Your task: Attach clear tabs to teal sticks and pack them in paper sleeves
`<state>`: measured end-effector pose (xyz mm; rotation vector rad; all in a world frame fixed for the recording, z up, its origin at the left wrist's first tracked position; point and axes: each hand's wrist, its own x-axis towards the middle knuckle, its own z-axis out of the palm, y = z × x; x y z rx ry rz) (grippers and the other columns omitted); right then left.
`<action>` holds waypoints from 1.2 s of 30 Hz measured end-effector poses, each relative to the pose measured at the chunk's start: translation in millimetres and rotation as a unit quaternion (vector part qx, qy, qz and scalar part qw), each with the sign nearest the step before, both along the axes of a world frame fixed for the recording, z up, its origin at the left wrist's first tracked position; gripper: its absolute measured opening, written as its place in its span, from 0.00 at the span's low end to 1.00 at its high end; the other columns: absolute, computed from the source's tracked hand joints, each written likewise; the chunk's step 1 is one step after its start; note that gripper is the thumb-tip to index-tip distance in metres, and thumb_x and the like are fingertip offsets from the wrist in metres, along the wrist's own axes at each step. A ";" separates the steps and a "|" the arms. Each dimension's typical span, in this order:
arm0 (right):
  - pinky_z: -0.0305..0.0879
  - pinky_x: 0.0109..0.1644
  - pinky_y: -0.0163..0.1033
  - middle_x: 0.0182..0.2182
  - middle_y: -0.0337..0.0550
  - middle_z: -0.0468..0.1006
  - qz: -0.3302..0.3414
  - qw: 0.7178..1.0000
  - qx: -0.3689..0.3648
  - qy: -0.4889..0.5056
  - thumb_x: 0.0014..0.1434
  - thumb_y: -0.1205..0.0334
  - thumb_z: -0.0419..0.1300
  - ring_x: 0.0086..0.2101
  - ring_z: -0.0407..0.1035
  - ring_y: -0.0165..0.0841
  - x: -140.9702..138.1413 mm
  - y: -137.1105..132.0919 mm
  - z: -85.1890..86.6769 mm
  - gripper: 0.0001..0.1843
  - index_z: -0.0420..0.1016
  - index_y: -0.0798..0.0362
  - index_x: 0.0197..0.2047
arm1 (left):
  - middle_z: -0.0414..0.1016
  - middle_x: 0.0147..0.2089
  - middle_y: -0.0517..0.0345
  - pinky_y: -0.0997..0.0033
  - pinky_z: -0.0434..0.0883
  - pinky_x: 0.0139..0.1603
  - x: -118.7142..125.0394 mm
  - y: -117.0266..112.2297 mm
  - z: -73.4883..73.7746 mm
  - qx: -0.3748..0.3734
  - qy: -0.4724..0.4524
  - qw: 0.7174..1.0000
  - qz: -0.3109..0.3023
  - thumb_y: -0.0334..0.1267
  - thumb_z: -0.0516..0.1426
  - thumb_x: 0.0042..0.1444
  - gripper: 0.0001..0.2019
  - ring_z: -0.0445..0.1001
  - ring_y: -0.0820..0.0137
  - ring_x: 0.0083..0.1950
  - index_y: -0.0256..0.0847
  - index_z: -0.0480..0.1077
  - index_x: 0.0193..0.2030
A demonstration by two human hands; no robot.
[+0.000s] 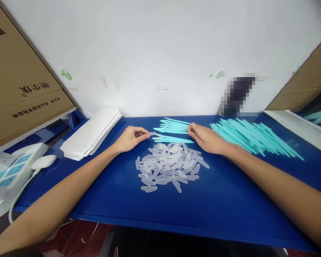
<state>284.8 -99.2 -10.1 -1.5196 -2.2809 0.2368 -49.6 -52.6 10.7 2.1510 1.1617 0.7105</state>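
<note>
My left hand (132, 138) is closed in a pinch on a small frosted blade cover (152, 133). The cover sits at the left tip of the slim turquoise sticks, which look like eyebrow razors. My right hand (204, 137) pinches the right end of a turquoise razor; its fingertips partly hide the hold. Between the hands lie a bunch of turquoise razors (173, 126) and a few more razors (172, 139) just nearer to me. Below them spreads a loose heap of frosted blade covers (171, 164). Whether the held cover touches the razor is unclear.
A larger pile of turquoise razors (254, 137) lies right of my right hand on the blue table (203, 210). White flat packs (92, 134) are stacked at left, near a power strip (18, 167) and a white charger (44, 162). Cardboard (24, 71) stands at far left.
</note>
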 end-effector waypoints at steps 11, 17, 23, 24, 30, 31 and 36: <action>0.53 0.33 0.40 0.33 0.41 0.73 0.010 0.999 0.041 -0.003 0.72 0.55 0.44 0.28 0.63 0.34 -4.4 -0.5 0.3 0.09 0.57 0.48 0.40 | 0.83 0.37 0.51 0.69 0.71 0.36 5.0 -1.3 -8.5 0.020 -0.035 0.999 0.021 0.48 0.63 0.58 0.16 0.76 0.69 0.33 0.37 0.81 0.43; 0.56 0.35 0.39 0.33 0.41 0.75 0.032 0.997 0.062 0.034 0.71 0.56 0.48 0.31 0.66 0.33 -15.6 -6.6 5.9 0.10 0.65 0.49 0.40 | 0.83 0.42 0.50 0.68 0.70 0.38 10.2 -6.3 -10.4 0.104 -0.053 0.993 0.026 0.48 0.61 0.61 0.15 0.76 0.67 0.37 0.38 0.81 0.42; 0.57 0.35 0.39 0.34 0.42 0.77 -0.020 0.997 0.069 0.021 0.68 0.57 0.53 0.32 0.68 0.34 -10.9 -3.9 6.2 0.11 0.74 0.50 0.39 | 0.80 0.46 0.51 0.67 0.71 0.41 11.0 -4.3 -12.0 0.135 0.014 0.990 -0.033 0.47 0.60 0.62 0.13 0.76 0.67 0.41 0.42 0.81 0.44; 0.57 0.36 0.40 0.35 0.43 0.77 -0.038 0.997 0.071 0.013 0.68 0.58 0.52 0.33 0.68 0.35 -9.4 -2.6 5.4 0.11 0.75 0.51 0.41 | 0.79 0.47 0.51 0.67 0.71 0.41 10.9 -3.9 -12.3 0.137 0.020 0.990 -0.035 0.47 0.60 0.62 0.14 0.76 0.67 0.42 0.42 0.81 0.46; 0.58 0.37 0.40 0.38 0.45 0.78 -0.083 0.995 0.053 -0.035 0.67 0.59 0.52 0.34 0.70 0.37 -2.4 3.3 -1.5 0.12 0.77 0.50 0.44 | 0.76 0.46 0.52 0.67 0.70 0.41 9.6 -6.7 -9.6 0.139 0.014 0.990 -0.036 0.46 0.60 0.62 0.14 0.73 0.69 0.39 0.42 0.79 0.48; 0.58 0.36 0.40 0.38 0.45 0.79 -0.084 0.994 0.053 -0.035 0.67 0.58 0.52 0.34 0.70 0.37 -1.8 3.7 -2.4 0.12 0.77 0.50 0.44 | 0.76 0.43 0.52 0.68 0.69 0.40 9.2 -8.1 -8.1 0.131 0.013 0.990 -0.050 0.46 0.60 0.62 0.13 0.72 0.70 0.38 0.41 0.79 0.46; 0.58 0.35 0.40 0.35 0.43 0.79 -0.100 0.994 0.042 -0.020 0.67 0.57 0.54 0.33 0.70 0.36 -2.0 5.3 -5.3 0.11 0.76 0.50 0.45 | 0.72 0.37 0.55 0.70 0.64 0.34 7.4 -12.7 -0.8 0.076 0.055 0.984 -0.151 0.47 0.61 0.61 0.12 0.67 0.72 0.34 0.42 0.81 0.43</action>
